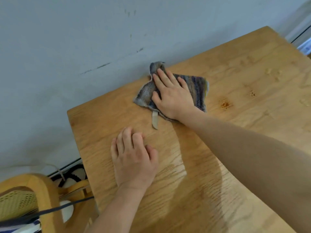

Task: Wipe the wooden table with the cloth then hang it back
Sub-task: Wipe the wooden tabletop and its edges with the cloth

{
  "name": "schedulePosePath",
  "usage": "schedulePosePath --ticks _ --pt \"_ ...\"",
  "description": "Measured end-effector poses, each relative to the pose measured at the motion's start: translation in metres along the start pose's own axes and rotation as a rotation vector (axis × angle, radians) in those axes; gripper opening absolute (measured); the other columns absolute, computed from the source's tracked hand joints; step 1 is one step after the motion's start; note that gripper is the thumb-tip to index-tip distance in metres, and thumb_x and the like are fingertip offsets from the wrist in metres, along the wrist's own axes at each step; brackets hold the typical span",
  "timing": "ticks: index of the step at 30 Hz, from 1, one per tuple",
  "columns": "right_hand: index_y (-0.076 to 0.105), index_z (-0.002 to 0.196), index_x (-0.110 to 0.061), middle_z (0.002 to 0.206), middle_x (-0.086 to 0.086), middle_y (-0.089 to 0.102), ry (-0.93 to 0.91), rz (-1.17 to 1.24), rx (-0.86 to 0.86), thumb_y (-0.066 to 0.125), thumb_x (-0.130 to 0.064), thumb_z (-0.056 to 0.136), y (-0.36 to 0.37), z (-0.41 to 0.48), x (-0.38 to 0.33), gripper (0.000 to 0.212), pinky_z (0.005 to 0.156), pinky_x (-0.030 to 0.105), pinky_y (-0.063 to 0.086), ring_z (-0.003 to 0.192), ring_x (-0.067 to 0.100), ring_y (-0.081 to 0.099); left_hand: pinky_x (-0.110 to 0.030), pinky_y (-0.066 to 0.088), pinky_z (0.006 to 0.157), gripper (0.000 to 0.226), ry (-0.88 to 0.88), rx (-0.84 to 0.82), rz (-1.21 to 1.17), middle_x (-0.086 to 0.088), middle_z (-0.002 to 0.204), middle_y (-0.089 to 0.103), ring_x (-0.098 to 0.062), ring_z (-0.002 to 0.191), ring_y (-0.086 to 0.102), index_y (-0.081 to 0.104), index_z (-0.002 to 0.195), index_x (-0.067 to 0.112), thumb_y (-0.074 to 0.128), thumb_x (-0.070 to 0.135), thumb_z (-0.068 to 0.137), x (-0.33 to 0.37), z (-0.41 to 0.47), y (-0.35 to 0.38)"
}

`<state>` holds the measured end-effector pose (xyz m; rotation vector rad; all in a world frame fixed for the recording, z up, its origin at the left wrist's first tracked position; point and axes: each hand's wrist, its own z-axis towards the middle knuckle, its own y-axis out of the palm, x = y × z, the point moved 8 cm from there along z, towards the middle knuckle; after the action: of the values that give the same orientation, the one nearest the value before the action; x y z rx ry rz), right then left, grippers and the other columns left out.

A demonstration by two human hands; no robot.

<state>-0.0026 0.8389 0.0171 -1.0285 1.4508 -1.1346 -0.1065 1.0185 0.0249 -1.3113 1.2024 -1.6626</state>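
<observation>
A striped grey and purple cloth (197, 84) lies flat on the wooden table (244, 91), close to the far edge by the wall. My right hand (171, 95) presses down on the cloth with fingers spread, palm flat. A pale hanging loop (155, 119) sticks out from the cloth's near edge. My left hand (134, 157) rests on the bare wood nearer to me, fingers curled loosely, holding nothing. A damp sheen shows on the wood below my right forearm.
A grey wall (75, 47) runs right behind the table's far edge. A wooden chair with a woven cane seat (25, 199) stands at the lower left, beside the table's left edge. Dark knots mark the wood at the right.
</observation>
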Motion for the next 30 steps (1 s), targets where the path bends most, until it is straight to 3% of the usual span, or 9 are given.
schedulePosePath --ticks 3,7,10,15,19,22,27,30 --pt "0.021 0.155 -0.026 0.164 -0.007 0.011 0.035 0.039 0.038 0.026 -0.044 0.099 0.002 -0.035 -0.006 0.059 0.121 0.046 0.011 0.151 0.017 0.007 -0.055 0.029 0.109 0.028 0.01 -0.011 -0.004 -0.013 0.131 0.049 -0.033 0.127 0.042 0.051 0.103 0.015 0.048 0.028 0.079 0.003 -0.007 0.0" --pt "0.027 0.154 -0.028 0.163 -0.009 0.017 -0.14 0.016 -0.003 0.029 -0.044 0.098 0.01 -0.138 -0.032 0.058 0.12 0.044 0.013 0.151 0.016 0.011 -0.056 0.029 0.108 0.032 0.025 -0.015 0.024 -0.016 0.132 0.049 -0.034 0.127 0.041 0.052 0.108 0.012 0.05 0.03 0.082 0.005 -0.005 -0.002" --pt "0.023 0.154 -0.03 0.164 -0.009 0.013 -0.134 -0.001 -0.051 0.029 -0.047 0.096 0.008 -0.101 -0.014 0.061 0.12 0.045 0.011 0.151 0.015 0.008 -0.056 0.028 0.109 0.033 0.038 -0.031 0.062 -0.018 0.133 0.048 -0.035 0.13 0.038 0.052 0.111 0.011 0.053 0.028 0.083 0.006 -0.003 0.0" --pt "0.018 0.156 -0.026 0.165 -0.006 0.009 0.154 0.015 0.017 0.025 -0.045 0.098 -0.004 -0.009 0.027 0.061 0.12 0.047 0.01 0.151 0.017 0.005 -0.055 0.026 0.111 0.036 0.024 -0.062 0.067 -0.015 0.134 0.046 -0.034 0.132 0.036 0.052 0.114 0.015 0.05 0.031 0.082 0.006 -0.003 0.003" --pt "0.021 0.155 -0.026 0.164 -0.006 0.011 0.136 0.026 0.056 0.026 -0.043 0.099 -0.002 -0.105 0.017 0.059 0.121 0.046 0.011 0.151 0.017 0.005 -0.056 0.027 0.108 0.04 0.03 -0.058 0.073 -0.015 0.133 0.046 -0.034 0.13 0.038 0.052 0.117 0.014 0.047 0.033 0.082 0.006 -0.005 -0.001" --pt "0.02 0.155 -0.028 0.164 -0.006 0.011 0.061 -0.015 -0.008 0.025 -0.046 0.098 0.006 -0.169 0.008 0.06 0.12 0.043 0.009 0.151 0.016 0.004 -0.056 0.027 0.108 0.04 0.033 -0.054 0.069 -0.017 0.133 0.046 -0.036 0.129 0.039 0.052 0.117 0.012 0.048 0.031 0.082 0.008 -0.001 -0.002" --pt "0.014 0.156 -0.03 0.165 -0.008 0.005 0.219 0.019 0.0 0.023 -0.048 0.098 -0.007 -0.075 0.054 0.062 0.121 0.045 0.005 0.151 0.015 0.0 -0.057 0.023 0.111 0.05 0.031 -0.137 0.126 -0.015 0.142 0.041 -0.034 0.135 0.031 0.046 0.132 0.016 0.038 0.038 0.087 0.007 -0.001 0.0" --pt "0.012 0.156 -0.028 0.165 -0.007 0.002 0.237 0.018 0.0 0.021 -0.047 0.098 -0.005 -0.041 0.064 0.062 0.121 0.046 0.003 0.151 0.016 -0.002 -0.055 0.008 0.117 0.058 0.032 -0.205 0.12 -0.005 0.159 0.018 -0.026 0.147 0.01 0.022 0.15 0.022 0.026 0.043 0.095 0.023 0.004 0.012"
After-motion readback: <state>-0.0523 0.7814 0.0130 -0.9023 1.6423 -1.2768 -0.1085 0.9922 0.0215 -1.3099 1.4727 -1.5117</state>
